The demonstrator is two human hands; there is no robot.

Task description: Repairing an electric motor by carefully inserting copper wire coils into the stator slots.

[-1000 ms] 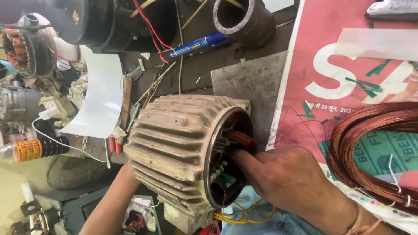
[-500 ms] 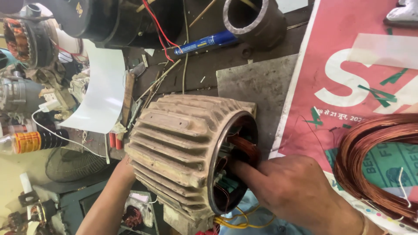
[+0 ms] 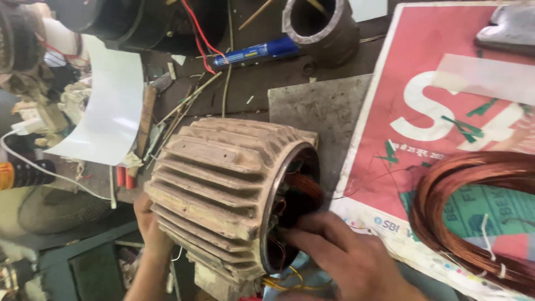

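Head camera looks down on a ribbed motor housing lying on its side at the near edge of a cluttered workbench, partly overhanging it. Its long axis runs from lower left to upper right, and the open end faces right and slightly toward the viewer, showing copper windings packed inside the bore.

The left hand is pressed against the closed left end of the housing, fingers wrapped along the lower ribs, bracing it. The right hand reaches into the open mouth with its fingers spread loosely, fingertips at the windings; whether they pinch a wire cannot be told, since the tips are hidden inside the rim.

The housing looks like cast metal (heavy and stiff, judging by its thick ribs), and being round it would likely roll if left unbraced. The ribs offer a firm, non-slip hold; the windings and the thin yellow wires trailing below the mouth look delicate and are no place to grab.

To the right a coil of copper wire lies on a red printed sheet, apart from the housing. Behind it sit a grey metal plate, a blue pen and a short grey pipe.
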